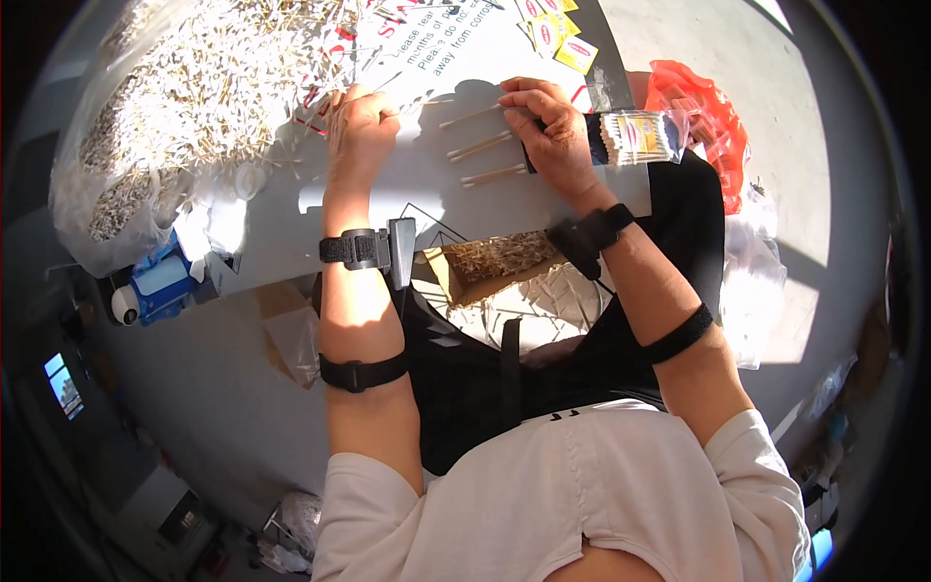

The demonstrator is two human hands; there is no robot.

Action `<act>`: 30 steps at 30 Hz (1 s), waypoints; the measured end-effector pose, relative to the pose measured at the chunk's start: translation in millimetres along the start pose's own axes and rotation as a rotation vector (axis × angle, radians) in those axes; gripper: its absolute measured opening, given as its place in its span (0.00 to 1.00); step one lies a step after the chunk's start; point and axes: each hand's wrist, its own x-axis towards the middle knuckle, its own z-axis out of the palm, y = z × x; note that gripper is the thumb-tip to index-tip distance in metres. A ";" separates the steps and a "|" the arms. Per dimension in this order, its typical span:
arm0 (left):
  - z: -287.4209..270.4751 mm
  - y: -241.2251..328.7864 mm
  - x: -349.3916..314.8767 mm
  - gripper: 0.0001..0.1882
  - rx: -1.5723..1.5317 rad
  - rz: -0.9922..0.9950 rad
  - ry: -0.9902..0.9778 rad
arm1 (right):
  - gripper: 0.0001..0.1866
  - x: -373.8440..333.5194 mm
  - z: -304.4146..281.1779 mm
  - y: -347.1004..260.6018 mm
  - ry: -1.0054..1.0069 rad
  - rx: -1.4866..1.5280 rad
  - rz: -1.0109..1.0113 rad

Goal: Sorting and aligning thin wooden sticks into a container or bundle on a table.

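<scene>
My left hand is curled closed at the right edge of a big heap of cotton swabs. Thin sticks show beside its fingers, but what lies inside is hidden. To the right, my right hand has its thumb and fingers drawn together at the end of a cotton swab. Two small groups of swabs, a middle one and a nearer one, lie on the grey tabletop just left of that hand. Beyond its wrist side sits a clear packet of swabs with a yellow label.
Clear plastic surrounds the heap. Yellow cards lie on a printed white sheet at the back. A red bag stands right of the table. Below the near edge, an open cardboard box holds more swabs. A blue-white container is at left.
</scene>
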 end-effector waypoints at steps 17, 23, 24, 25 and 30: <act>31.9 21.6 39.2 0.05 -0.071 0.022 -0.070 | 0.06 26.8 4.6 -14.8 -0.200 -0.564 -0.059; 30.4 28.1 14.1 0.06 -0.095 0.020 0.099 | 0.02 36.0 4.5 -6.5 -0.311 -0.645 -0.299; 30.1 32.1 9.9 0.06 -0.063 0.016 0.110 | 0.02 35.1 3.3 -5.1 -0.322 -0.610 -0.333; 28.3 36.5 8.0 0.06 -0.065 0.015 0.110 | 0.02 34.4 2.1 -4.7 -0.323 -0.611 -0.332; 25.4 48.3 -3.9 0.08 -0.193 -0.081 -0.047 | 0.02 25.1 -6.9 -5.2 -0.350 -0.518 -0.356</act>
